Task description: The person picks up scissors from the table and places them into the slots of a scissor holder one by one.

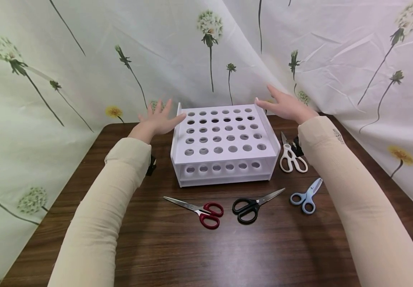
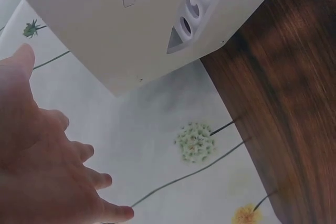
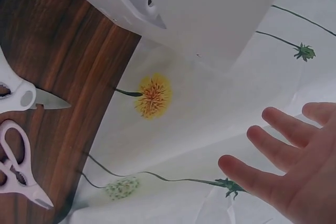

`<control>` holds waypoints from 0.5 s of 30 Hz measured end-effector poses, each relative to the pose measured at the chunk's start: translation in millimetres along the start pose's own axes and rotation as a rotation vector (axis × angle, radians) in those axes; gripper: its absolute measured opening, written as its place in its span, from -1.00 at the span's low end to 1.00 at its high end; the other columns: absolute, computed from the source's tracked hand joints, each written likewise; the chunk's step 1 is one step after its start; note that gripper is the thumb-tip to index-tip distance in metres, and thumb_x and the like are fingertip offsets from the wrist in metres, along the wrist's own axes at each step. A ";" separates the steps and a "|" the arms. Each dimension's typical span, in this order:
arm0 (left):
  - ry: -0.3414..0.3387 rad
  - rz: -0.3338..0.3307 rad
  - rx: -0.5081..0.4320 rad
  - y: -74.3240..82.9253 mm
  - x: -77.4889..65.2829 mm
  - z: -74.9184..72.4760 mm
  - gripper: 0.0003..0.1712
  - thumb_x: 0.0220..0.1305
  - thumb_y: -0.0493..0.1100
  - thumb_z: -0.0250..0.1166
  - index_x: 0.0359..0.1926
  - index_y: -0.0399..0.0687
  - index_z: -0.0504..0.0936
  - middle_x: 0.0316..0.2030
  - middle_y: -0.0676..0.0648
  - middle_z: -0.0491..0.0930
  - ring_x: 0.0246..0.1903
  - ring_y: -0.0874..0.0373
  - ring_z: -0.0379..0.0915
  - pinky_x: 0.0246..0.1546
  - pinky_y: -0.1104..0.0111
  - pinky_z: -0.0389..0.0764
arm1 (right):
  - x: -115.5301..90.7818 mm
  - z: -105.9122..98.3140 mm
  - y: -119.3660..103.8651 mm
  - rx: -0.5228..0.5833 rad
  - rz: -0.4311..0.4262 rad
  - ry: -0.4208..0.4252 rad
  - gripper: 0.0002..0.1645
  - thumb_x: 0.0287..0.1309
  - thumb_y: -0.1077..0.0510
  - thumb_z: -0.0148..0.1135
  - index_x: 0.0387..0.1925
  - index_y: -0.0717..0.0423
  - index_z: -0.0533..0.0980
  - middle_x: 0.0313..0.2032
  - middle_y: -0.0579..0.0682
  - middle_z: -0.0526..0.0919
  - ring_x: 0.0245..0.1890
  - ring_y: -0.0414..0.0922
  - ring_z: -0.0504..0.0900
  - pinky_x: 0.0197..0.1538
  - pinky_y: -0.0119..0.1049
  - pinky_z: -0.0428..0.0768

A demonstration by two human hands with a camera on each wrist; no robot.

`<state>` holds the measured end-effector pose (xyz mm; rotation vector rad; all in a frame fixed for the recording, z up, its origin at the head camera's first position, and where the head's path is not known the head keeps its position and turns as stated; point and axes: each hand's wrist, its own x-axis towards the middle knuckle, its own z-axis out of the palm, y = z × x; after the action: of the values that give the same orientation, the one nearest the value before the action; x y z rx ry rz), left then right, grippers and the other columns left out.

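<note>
A white rack (image 1: 224, 139) with rows of round holes stands at the back of the table. Beside its left end is my left hand (image 1: 158, 119), fingers spread and straight, the thumb near the top edge. The left wrist view shows this hand (image 2: 47, 156) holding nothing, next to the rack's side panel (image 2: 115, 35). My right hand (image 1: 285, 104) is raised by the rack's back right corner, thumb and fingers extended. Seen from the right wrist, the fingers of that hand (image 3: 294, 161) are straight and hold nothing.
Red-handled scissors (image 1: 208, 215), black-handled scissors (image 1: 251, 207) and light blue scissors (image 1: 307, 196) lie before the rack. White-handled scissors (image 1: 290, 159) lie at its right. The right wrist view also shows pale pink-handled scissors (image 3: 27, 174). A flower-printed cloth (image 1: 177, 52) hangs behind the table.
</note>
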<state>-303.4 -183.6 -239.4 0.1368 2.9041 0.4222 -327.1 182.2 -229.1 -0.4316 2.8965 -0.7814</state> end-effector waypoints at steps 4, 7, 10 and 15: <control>0.001 0.010 0.001 -1.5 -0.7 2.5 0.01 0.17 0.53 -0.38 0.40 0.13 -0.55 0.34 -0.19 -0.67 0.24 -0.19 -0.86 0.07 -0.24 -0.59 | -1.2 1.2 5.2 0.012 0.002 -0.006 0.05 0.17 -0.42 -0.15 0.42 -0.09 -0.39 0.41 0.09 -0.20 0.36 0.11 -0.15 0.29 0.06 -0.12; 0.005 0.022 0.012 -2.1 -1.3 3.8 0.00 0.17 0.53 -0.39 0.39 0.14 -0.56 0.34 -0.19 -0.67 0.24 -0.19 -0.86 0.07 -0.25 -0.58 | -1.3 2.4 9.6 0.019 0.002 -0.008 0.06 0.16 -0.43 -0.16 0.42 -0.09 -0.39 0.41 0.11 -0.18 0.36 0.11 -0.13 0.29 0.06 -0.11; 0.009 0.034 0.017 -2.3 -1.9 5.2 -0.01 0.17 0.52 -0.39 0.39 0.15 -0.56 0.35 -0.19 -0.66 0.25 -0.20 -0.85 0.08 -0.25 -0.57 | -1.9 3.6 13.0 0.018 -0.001 -0.001 0.07 0.15 -0.45 -0.17 0.43 -0.07 -0.38 0.40 0.12 -0.16 0.36 0.10 -0.13 0.30 0.05 -0.12; 0.012 0.048 0.003 -4.0 -3.0 8.0 -0.02 0.19 0.51 -0.36 0.40 0.16 -0.54 0.36 -0.17 -0.64 0.25 -0.20 -0.84 0.07 -0.24 -0.59 | -4.7 4.8 16.6 0.016 -0.003 0.012 0.08 0.15 -0.45 -0.17 0.43 -0.03 -0.36 0.37 0.23 -0.04 0.35 0.14 -0.08 0.29 0.06 -0.09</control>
<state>-299.1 -185.6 -247.5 0.2054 2.9181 0.4284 -325.7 195.1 -241.6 -0.4307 2.8995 -0.8096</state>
